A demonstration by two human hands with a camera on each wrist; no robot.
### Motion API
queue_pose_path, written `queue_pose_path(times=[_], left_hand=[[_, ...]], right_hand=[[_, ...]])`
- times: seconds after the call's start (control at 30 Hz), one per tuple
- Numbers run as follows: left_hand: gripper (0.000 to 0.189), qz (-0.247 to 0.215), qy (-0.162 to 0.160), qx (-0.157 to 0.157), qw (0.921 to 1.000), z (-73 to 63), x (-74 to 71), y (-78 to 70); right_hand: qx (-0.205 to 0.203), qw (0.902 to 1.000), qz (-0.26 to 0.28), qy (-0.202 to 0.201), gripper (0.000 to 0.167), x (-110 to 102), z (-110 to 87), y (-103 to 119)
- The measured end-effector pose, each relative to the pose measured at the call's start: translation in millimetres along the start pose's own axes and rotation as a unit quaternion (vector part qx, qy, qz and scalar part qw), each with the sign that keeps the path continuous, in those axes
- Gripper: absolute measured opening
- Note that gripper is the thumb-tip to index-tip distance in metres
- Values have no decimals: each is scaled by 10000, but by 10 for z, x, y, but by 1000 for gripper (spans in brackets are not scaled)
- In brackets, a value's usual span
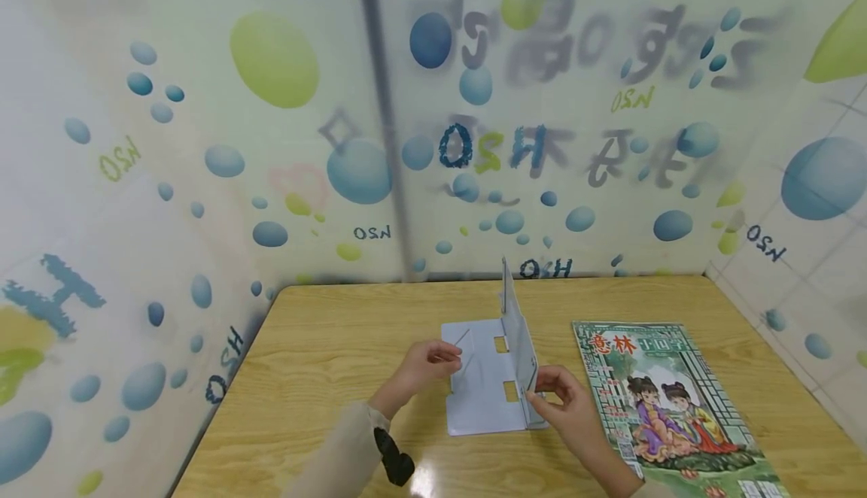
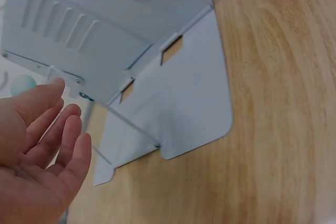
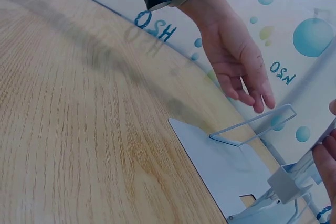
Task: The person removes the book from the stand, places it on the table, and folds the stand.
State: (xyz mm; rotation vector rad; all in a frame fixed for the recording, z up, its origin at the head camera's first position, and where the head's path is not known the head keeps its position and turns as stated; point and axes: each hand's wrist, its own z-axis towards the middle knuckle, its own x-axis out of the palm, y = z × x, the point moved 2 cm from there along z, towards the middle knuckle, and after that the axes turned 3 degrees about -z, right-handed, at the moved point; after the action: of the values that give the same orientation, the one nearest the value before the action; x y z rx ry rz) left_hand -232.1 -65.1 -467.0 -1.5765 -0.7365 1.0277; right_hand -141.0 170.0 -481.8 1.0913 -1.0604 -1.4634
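A white metal folding book stand (image 1: 481,408) lies with its base plate flat on the table and its other panel (image 1: 520,344) raised nearly upright at the right side. My right hand (image 1: 567,406) pinches the near lower edge of that raised panel between thumb and fingers. Over the base, my left hand (image 1: 427,366) hovers with loosely bent fingers beside a thin wire support (image 3: 252,120). The right wrist view shows the left fingertips a little apart from this wire, which stands up at a slant. In that view only part of the right hand shows.
A magazine (image 1: 677,408) with two illustrated figures on its cover lies on the wooden table (image 1: 339,340), right of the stand. Behind and beside the table hang pale curtains (image 1: 284,182) with blue and green dots.
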Motion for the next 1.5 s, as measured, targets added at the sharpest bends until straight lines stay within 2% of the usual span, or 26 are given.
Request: queue_pose_path(times=[0.1,0.2,0.27,0.4,0.63,0.8,0.97,1.2,1.3,1.5], left_hand=[[26,-42,47,56,10000,20,63,77],[23,63,-53,-1,10000,85,123,223],[19,164,-130,5,9998,105,157,249],[13,370,-238,125,9990,144,207,253],[11,435,-319,175,9984,210,314,269],[8,572,-421,382,9967,239,401,283],[9,728,-318,614,9949,257,469,315],[11,953,-205,509,9939,258,545,312],[13,1212,-201,494,9912,262,580,309],[16,1811,-121,214,9832,274,631,307]], right_hand=[[40,10000,8,-18,28,-1,2,-12],[47,10000,31,-16,28,0,-3,-25],[30,10000,46,-21,28,2,-4,-32],[0,10000,32,-60,27,3,0,-27],[2,10000,22,-92,27,0,5,-11],[-64,9999,13,-77,27,-5,6,-10],[-5,9999,76,-100,27,-1,3,-7],[115,9997,84,-178,26,7,-4,19],[127,9997,63,-189,26,7,-3,19],[121,9998,98,-156,27,4,2,2]])
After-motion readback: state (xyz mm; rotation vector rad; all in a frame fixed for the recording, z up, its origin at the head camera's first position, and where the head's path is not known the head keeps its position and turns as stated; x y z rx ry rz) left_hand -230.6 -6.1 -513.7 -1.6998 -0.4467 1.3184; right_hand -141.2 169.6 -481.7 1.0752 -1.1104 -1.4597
